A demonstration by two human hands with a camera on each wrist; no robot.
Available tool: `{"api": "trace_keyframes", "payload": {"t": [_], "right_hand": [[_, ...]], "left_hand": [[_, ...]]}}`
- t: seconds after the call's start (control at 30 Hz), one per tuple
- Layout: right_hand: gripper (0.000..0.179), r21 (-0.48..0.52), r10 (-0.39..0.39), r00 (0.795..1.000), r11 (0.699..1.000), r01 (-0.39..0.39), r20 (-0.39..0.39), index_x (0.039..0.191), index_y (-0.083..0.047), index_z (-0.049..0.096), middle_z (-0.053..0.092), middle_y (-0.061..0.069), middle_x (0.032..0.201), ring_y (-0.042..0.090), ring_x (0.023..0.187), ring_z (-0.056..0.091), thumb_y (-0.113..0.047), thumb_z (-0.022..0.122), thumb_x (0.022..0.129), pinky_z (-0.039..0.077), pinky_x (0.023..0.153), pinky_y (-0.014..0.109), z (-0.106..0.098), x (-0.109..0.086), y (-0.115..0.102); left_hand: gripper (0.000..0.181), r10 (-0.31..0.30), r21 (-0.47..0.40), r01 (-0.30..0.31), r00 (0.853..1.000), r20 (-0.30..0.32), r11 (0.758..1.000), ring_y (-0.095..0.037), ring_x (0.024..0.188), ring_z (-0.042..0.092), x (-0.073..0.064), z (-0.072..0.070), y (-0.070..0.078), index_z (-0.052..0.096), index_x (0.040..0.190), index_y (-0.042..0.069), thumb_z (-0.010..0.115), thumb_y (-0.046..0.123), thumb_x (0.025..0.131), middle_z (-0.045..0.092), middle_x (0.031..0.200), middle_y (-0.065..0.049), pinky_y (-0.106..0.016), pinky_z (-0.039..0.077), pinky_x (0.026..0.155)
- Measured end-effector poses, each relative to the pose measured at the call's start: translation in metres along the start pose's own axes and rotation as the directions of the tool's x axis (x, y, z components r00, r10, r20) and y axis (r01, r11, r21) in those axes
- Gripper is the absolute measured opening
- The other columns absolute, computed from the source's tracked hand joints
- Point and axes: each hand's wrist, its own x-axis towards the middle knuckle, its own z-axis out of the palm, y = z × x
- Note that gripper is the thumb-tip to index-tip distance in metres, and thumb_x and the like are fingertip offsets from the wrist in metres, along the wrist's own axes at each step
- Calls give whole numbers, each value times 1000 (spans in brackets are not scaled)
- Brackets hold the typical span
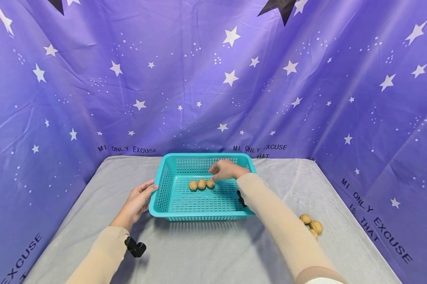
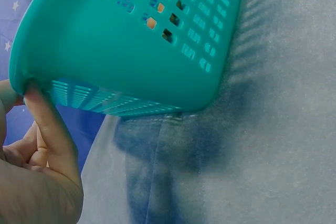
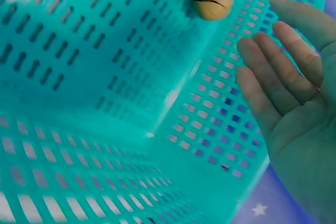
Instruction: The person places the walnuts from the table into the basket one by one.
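Observation:
A turquoise plastic basket (image 1: 202, 214) with perforated walls rests on the table. My left hand (image 1: 137, 201) pinches its left rim between thumb and fingers; the left wrist view shows the same grip at the basket's corner. Three walnuts (image 1: 201, 184) lie in a row on the basket floor. Over the basket, just beyond the rightmost walnut, is my right hand (image 1: 226, 169), its fingers loosely bent. In the right wrist view nothing is between those fingers, and a walnut with a dark crack (image 3: 212, 1) lies to their left.
Several walnuts (image 1: 316, 226) sit on the grey tablecloth (image 1: 206, 252) to the right, partly hidden by my right sleeve (image 1: 280, 225). A purple star-patterned curtain (image 1: 185, 79) closes off the back and both sides of the table.

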Motion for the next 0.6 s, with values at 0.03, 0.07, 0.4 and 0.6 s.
{"api": "trace_keyframes", "payload": {"t": [0.03,0.07,0.4,0.6], "right_hand": [[39,-5,-12,1000,1000,12,1,130,-6,65,64,14,129,24,116,60,-18,73,95,52,96,39,-3,-2,-2],[39,-5,-25,1000,1000,25,2,130,-6,65,64,14,129,23,116,60,-18,74,94,52,96,38,-6,-3,-4],[36,-37,-77,997,996,77,8,124,-13,68,69,-2,113,15,107,63,-21,78,90,53,94,34,-26,-20,-13],[37,-26,-111,994,993,112,11,126,-12,67,68,-2,116,15,109,63,-22,77,91,53,94,32,-32,-31,-13]], "left_hand": [[63,0,0,0,1000,-1,1000,-12,90,65,0,0,0,41,153,11,64,34,100,60,122,-8,-28,58,71],[63,0,1,0,1000,-2,1000,-12,90,64,0,0,0,41,154,11,64,34,100,59,123,-8,-28,58,71],[64,4,-8,-4,1000,6,1000,-9,86,64,0,0,0,40,154,10,64,34,100,61,117,-3,-27,58,70],[61,-4,-25,4,1000,-2,1000,-11,88,66,0,0,0,43,153,12,64,33,100,61,117,-3,-27,58,70]]}}
